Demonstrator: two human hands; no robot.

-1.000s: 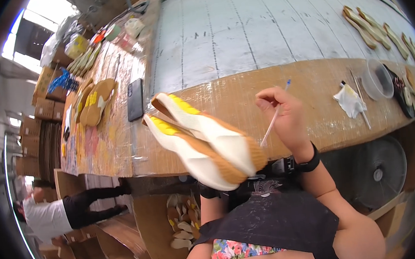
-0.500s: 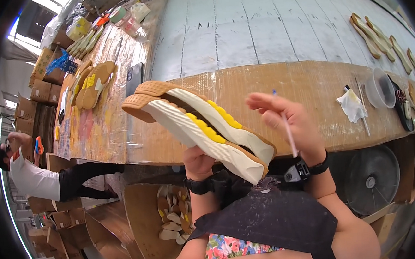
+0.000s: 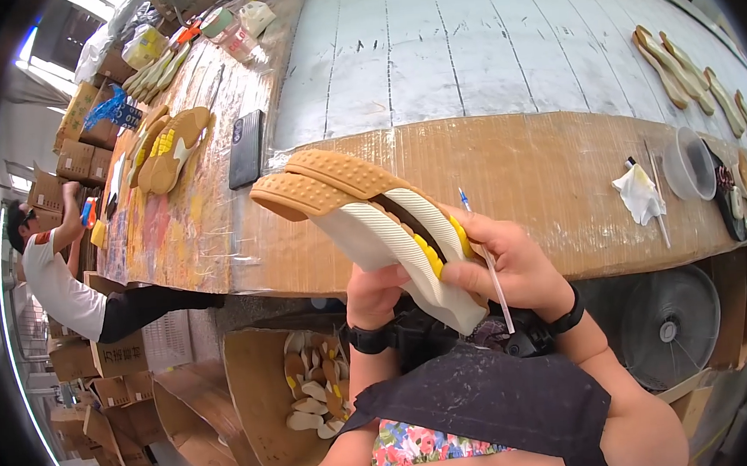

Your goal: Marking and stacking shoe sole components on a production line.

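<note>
A pair of shoe soles (image 3: 365, 234) is held up over the near table edge, one against the other. They have tan studded bottoms, white ribbed sides and yellow patches. My left hand (image 3: 376, 292) is closed around the underside of the nearer sole. From the other side my right hand (image 3: 523, 266) grips the soles near the yellow patches, its thumb on the white side wall. A slim white pen (image 3: 497, 285) with a blue tip is tucked in that same hand, slanting down past the palm. The right fingertips are partly hidden behind the soles.
On the table lie a black phone (image 3: 246, 148), more soles (image 3: 169, 156), a white cloth (image 3: 639, 195) and a clear tub (image 3: 688, 169). Long sole pieces (image 3: 661, 66) rest at far right. Below are a carton (image 3: 256, 406) of soles and a fan (image 3: 667, 321). A co-worker (image 3: 64, 272) stands left.
My right hand has come left and taken hold of the soles, pen still in it. The soles have tilted, showing more studded bottom. At left the co-worker has straightened up, arm raised.
</note>
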